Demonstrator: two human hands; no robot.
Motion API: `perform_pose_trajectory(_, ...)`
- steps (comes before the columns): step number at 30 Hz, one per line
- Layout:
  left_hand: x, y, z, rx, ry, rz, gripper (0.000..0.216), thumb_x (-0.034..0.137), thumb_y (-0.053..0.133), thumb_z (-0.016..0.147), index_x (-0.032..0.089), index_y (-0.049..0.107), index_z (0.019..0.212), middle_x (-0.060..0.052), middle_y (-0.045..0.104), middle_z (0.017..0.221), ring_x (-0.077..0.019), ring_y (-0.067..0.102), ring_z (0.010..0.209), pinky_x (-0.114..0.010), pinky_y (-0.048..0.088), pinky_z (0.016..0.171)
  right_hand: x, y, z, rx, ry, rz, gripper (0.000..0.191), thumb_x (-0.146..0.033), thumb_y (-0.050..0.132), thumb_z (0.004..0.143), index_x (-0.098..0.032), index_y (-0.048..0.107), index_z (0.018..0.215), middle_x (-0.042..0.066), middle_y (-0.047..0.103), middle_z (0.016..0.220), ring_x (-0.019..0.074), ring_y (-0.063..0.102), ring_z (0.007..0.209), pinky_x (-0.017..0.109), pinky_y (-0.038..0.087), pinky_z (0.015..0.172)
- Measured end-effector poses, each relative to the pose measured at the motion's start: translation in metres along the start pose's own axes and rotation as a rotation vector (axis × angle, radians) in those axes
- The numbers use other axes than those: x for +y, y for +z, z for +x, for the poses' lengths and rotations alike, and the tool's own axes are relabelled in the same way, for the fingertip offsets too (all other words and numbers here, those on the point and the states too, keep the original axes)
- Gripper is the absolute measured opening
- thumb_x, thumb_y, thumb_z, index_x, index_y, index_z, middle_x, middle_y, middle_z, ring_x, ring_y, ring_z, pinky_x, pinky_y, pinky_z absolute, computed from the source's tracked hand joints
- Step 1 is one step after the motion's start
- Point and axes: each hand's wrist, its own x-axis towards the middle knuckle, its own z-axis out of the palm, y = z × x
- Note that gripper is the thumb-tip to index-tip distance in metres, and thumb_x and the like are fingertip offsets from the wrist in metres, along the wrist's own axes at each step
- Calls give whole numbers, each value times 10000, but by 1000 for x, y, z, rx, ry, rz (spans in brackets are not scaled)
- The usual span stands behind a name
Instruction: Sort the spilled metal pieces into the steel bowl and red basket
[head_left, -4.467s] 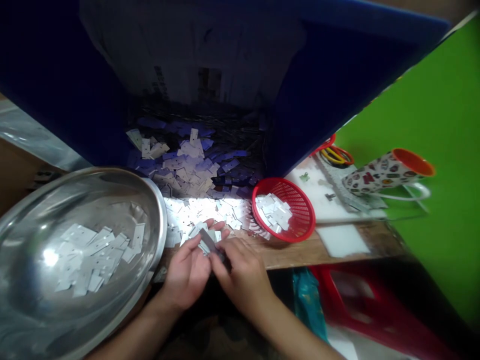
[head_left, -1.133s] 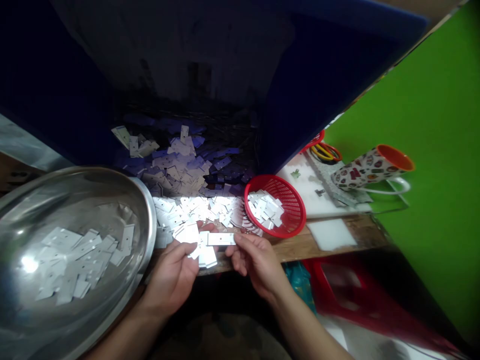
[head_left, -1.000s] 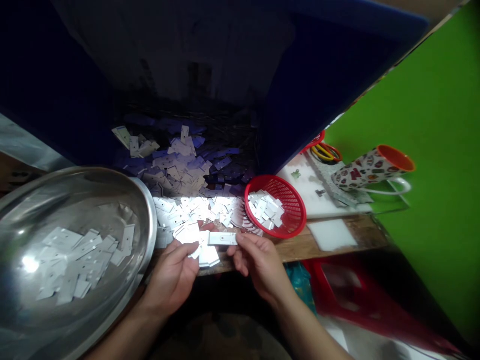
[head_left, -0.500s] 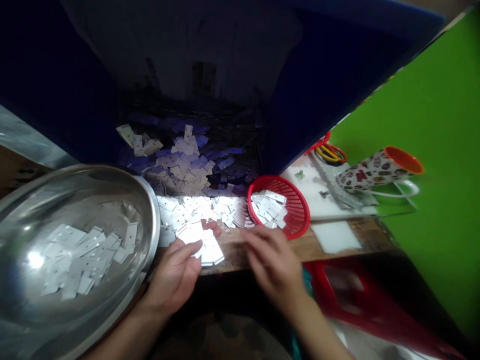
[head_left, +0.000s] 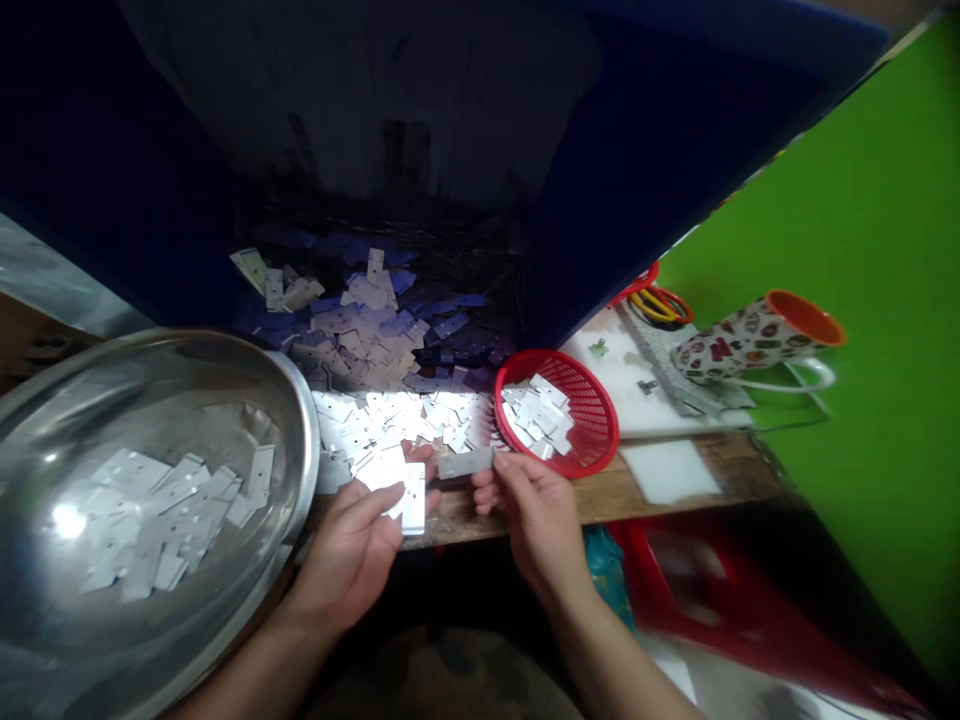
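Several flat metal plates [head_left: 411, 500] with small holes lie in my left hand [head_left: 356, 540], its thumb pressed on top of them. One more metal plate [head_left: 465, 463] is pinched by its right end between the thumb and fingers of my right hand [head_left: 540, 505], held roughly level just right of the left hand. Behind my hands spreads a heap of similar plates [head_left: 375, 340], brightly lit at the front and shaded farther back. A red plastic basket [head_left: 596, 410] beyond my right hand holds more plates [head_left: 538, 412].
At the left stands a large steel bowl [head_left: 304, 420] with plates [head_left: 172, 510] in it. Dark blue panels [head_left: 645, 150] enclose the heap. On the right are a patterned mug [head_left: 739, 340] lying tilted, a white square pad [head_left: 670, 473] and the wooden table edge [head_left: 600, 497].
My right hand, blurred and without a visible plate before, now pinches one near the left hand. Fewer plates fan out from the left hand. A plate in the red basket lies differently.
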Motion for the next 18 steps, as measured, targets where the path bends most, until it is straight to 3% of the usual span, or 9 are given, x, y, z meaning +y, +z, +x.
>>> perform_pose_trajectory(4,-2,0,1,-6,12,12,508,123,652,788,267,555,1266,-21,687,1134,-235,595,1132,-381,487,979,-4,2,4,-42,269,259,250,-342,768,708,-106,687,695,67,706,635,125,633,486,209,537,489)
perform_pose_trajectory(9,-2,-1,1,-15,-17,3,450,106,627,793,262,601,1214,-31,696,1118,-255,577,1161,-380,500,967,-9,5,-3,-48,285,266,219,-326,735,754,-116,697,705,67,716,654,127,650,510,199,547,514)
perform_pose_trajectory(11,-1,-1,0,-11,-38,-15,426,108,607,800,258,612,1199,-43,683,1155,-274,565,1180,-407,509,958,-14,0,-5,0,157,190,214,-343,713,777,-132,706,748,64,725,683,139,655,528,228,556,530)
perform_pose_trajectory(13,1,0,0,4,-58,-24,397,110,570,812,212,615,1193,-79,653,1217,-303,552,1195,-441,519,940,-23,-12,-3,148,-74,17,217,-363,697,794,-148,715,816,55,729,714,153,657,552,267,563,556)
perform_pose_trajectory(16,3,4,-2,30,-75,-15,386,104,523,817,128,599,1195,-142,608,1280,-332,537,1210,-458,533,913,-39,-35,8,430,-460,-388,220,-350,656,833,-168,727,934,43,728,759,162,662,633,298,554,643)
perform_pose_trajectory(18,3,6,-3,25,-80,-1,392,104,529,816,114,585,1204,-160,597,1290,-335,533,1214,-452,536,907,-48,-46,15,496,-654,-661,214,-307,632,852,-173,728,988,58,724,834,177,663,729,314,540,710)
